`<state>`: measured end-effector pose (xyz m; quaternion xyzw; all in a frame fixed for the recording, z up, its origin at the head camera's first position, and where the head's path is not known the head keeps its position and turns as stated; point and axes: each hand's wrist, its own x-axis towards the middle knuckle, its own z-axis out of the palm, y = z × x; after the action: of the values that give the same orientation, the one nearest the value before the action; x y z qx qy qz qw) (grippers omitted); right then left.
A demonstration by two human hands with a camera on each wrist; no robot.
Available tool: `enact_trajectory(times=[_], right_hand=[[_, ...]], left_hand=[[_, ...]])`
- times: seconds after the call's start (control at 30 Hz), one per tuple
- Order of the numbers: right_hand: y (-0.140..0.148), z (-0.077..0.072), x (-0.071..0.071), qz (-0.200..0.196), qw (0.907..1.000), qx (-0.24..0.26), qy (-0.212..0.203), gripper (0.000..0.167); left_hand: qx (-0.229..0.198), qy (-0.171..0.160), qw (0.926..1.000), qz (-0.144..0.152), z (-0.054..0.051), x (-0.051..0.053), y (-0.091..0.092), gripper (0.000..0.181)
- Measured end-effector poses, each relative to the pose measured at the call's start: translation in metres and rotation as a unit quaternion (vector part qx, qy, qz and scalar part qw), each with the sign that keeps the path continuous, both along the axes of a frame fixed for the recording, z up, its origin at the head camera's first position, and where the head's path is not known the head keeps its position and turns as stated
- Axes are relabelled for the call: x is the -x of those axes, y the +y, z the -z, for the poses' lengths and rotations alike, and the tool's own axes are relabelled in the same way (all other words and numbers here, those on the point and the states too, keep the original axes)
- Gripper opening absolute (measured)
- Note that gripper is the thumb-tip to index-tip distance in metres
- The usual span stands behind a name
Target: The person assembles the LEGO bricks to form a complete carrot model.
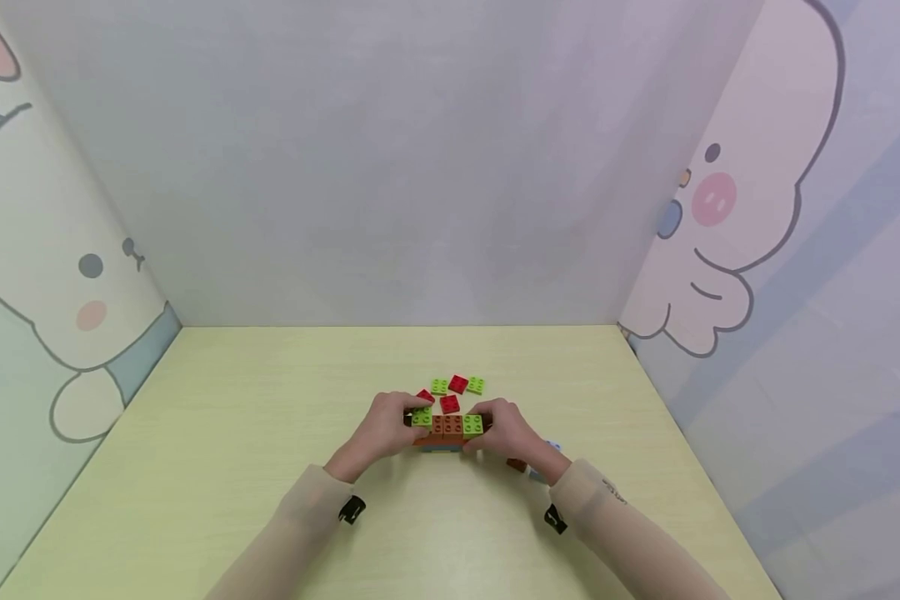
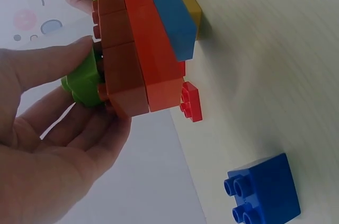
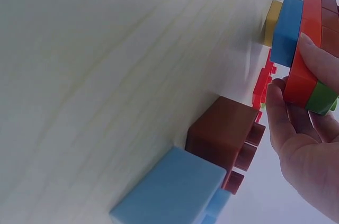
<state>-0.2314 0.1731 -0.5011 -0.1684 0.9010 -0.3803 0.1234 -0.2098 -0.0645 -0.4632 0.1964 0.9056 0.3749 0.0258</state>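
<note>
My left hand (image 1: 392, 423) pinches a green brick (image 2: 85, 78) between thumb and fingers. That brick sits slightly tilted against the studs at the left end of a stacked brick build. In the left wrist view the build shows a row of brown bricks (image 2: 117, 28), a red-orange layer (image 2: 153, 44), a blue brick (image 2: 175, 20) and a yellow brick (image 2: 189, 7) at the bottom. With thumb and fingers, my right hand (image 1: 507, 427) grips the build's right end, where another green brick (image 1: 472, 426) stands level with the brown row.
Beyond the build lie thin red bricks (image 1: 449, 404) and thin green bricks (image 1: 476, 385). A dark blue brick (image 2: 270, 189) stands off the left end. Near my right wrist are a brown brick (image 3: 220, 131) and a light blue brick (image 3: 169, 187). Walls enclose the table (image 1: 270, 375).
</note>
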Motion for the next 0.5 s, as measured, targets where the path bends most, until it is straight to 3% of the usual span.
enact_trajectory(times=[0.5], right_hand=[[0.0,0.0,-0.0002,-0.002,1.0,0.001,0.004,0.038]], left_hand=[[0.023,-0.024,0.9995,0.003,-0.0035,0.0047,-0.0025,0.04]])
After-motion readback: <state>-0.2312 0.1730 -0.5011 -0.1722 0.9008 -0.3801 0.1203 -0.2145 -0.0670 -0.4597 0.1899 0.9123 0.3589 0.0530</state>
